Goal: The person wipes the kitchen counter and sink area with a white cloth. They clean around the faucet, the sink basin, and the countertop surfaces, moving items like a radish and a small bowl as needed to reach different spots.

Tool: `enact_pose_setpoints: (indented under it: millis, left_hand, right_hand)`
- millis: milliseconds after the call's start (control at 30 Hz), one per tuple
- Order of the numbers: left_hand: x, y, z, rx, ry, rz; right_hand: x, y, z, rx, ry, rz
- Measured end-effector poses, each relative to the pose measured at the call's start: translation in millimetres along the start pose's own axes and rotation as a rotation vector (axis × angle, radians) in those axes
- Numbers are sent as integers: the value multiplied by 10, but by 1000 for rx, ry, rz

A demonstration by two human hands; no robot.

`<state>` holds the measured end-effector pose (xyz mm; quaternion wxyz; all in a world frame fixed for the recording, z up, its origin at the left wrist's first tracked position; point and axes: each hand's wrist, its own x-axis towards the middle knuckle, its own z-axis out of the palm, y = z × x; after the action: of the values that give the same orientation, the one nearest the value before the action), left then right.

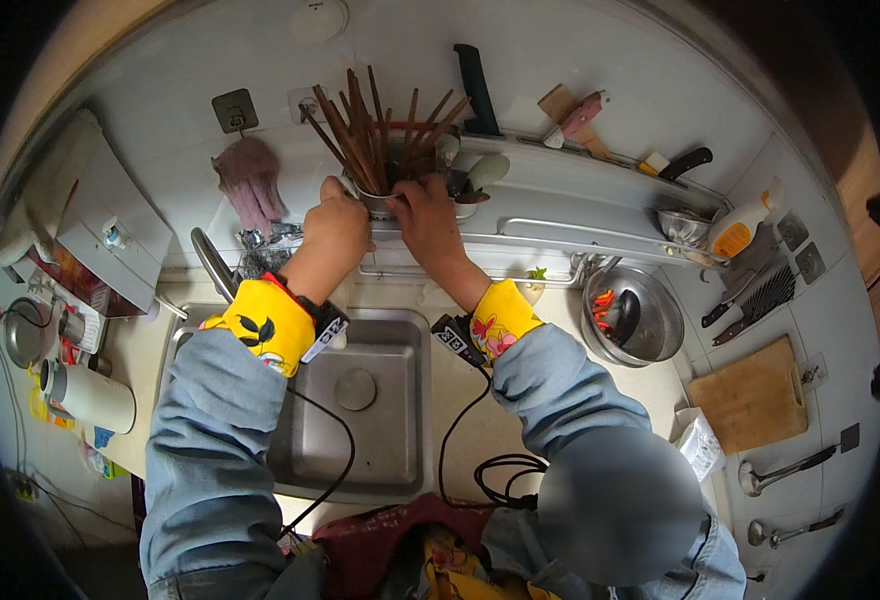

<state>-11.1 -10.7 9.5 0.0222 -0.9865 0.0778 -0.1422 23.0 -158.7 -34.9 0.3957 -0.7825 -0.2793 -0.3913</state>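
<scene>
My left hand (pixel 337 229) is closed around the left side of a light-coloured cup (pixel 377 204) on the wall rack (pixel 537 234). Brown wooden chopsticks (pixel 368 146) fan upward out of the cup. The fingertips of my right hand (pixel 430 217) touch the cup's right side near its rim; whether they grip it or something in it, I cannot tell. Just right of that hand stands a small white holder (pixel 466 210) with a pale green spoon (pixel 488 170).
Below my forearms lies a stainless steel sink (pixel 387 420) with a curved faucet (pixel 211 262). A metal bowl (pixel 657 319) holding a black ladle and red pieces sits on the right counter. Knives (pixel 766 300) and a cutting board (pixel 751 394) are at the right wall. Cables hang from both wrists.
</scene>
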Motion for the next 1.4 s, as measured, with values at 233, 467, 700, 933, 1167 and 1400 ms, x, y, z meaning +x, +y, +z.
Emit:
enact_pose_setpoints:
  millis: [233,467,700,933,1167,1400]
  left_hand:
    - [-130,-76,92,-104,112,-2]
    - [-416,-113,278,-435,502,55]
    - [-145,-30,137,-75,138,39]
    - [-255,-112,170,-108,266,88]
    - [-319,-415,335,-1162,474,-148]
    - [558,-612,647,-1142,413,-100]
  right_hand:
    - [12,-4,-23,-32,-62,56]
    - [12,-20,-2,-37,-11,33]
    - [5,-11,-4,4,-25,34]
    - [15,-48,-40,12,-28,48]
    - [14,-35,-23,3,-30,24]
    - [-3,-49,-37,-24,-68,30]
